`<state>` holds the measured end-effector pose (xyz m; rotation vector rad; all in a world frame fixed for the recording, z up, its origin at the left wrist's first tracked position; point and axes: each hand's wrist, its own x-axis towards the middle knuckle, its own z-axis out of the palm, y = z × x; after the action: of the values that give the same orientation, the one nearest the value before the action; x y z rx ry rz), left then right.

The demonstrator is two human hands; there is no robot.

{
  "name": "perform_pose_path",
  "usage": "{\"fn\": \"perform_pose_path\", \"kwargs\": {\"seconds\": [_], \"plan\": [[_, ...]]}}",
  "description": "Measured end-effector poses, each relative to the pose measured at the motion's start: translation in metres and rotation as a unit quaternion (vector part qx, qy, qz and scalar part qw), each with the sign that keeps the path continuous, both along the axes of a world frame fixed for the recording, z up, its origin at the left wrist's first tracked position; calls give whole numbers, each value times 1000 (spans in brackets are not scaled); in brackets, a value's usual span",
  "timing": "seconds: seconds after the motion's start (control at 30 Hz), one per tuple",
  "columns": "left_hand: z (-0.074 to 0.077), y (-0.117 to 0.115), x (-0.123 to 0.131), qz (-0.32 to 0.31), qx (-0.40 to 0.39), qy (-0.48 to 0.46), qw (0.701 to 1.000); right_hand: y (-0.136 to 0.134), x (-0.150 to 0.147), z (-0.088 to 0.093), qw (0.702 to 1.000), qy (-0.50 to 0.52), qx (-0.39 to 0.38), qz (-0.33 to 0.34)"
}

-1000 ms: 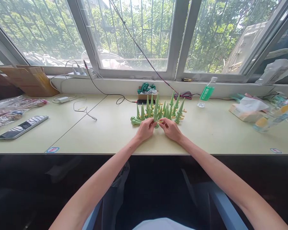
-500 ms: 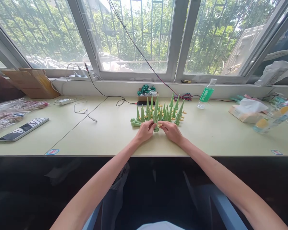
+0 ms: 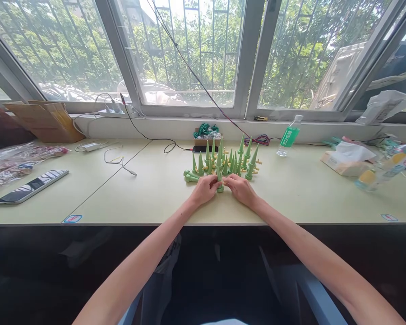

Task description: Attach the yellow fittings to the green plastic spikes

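A green plant-watering spike [image 3: 219, 188] stands point-up near the table's front edge. My left hand [image 3: 205, 188] is closed, its thumb and fingertips gripping the spike's left side. From the right, my right hand [image 3: 241, 188] pinches a small yellow valve [image 3: 224, 180] against the spike's side; the fingers hide most of it. Just behind my hands several more green watering spikes [image 3: 253, 161] stand point-up in a cluster, many with yellow valves sticking out sideways. A couple of green spikes [image 3: 190, 176] lie on their sides at the cluster's left.
Behind the cluster lie a black phone [image 3: 205, 149] and a small box [image 3: 208, 135] of green material. A water bottle [image 3: 288, 136] and tissue box [image 3: 346, 158] stand right. A larger phone [image 3: 32, 187], cables [image 3: 122, 163] and plastic bags [image 3: 15, 161] lie left.
My right fingers have come closer to the spike, and less of the yellow valve shows. The left hand keeps its hold. The whole view has shifted slightly.
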<state>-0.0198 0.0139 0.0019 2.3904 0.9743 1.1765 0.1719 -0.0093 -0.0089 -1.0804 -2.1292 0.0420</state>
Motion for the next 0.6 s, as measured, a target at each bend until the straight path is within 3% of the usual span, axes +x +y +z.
{"fn": "perform_pose_path", "kwargs": {"seconds": [0.37,0.6], "plan": [[0,-3,-1,-32,71,34,996,0,0,1,999,-33,-13,17],[-3,-6,-1,4,71,43,997,5,1,-7,999,0,-21,26]]}}
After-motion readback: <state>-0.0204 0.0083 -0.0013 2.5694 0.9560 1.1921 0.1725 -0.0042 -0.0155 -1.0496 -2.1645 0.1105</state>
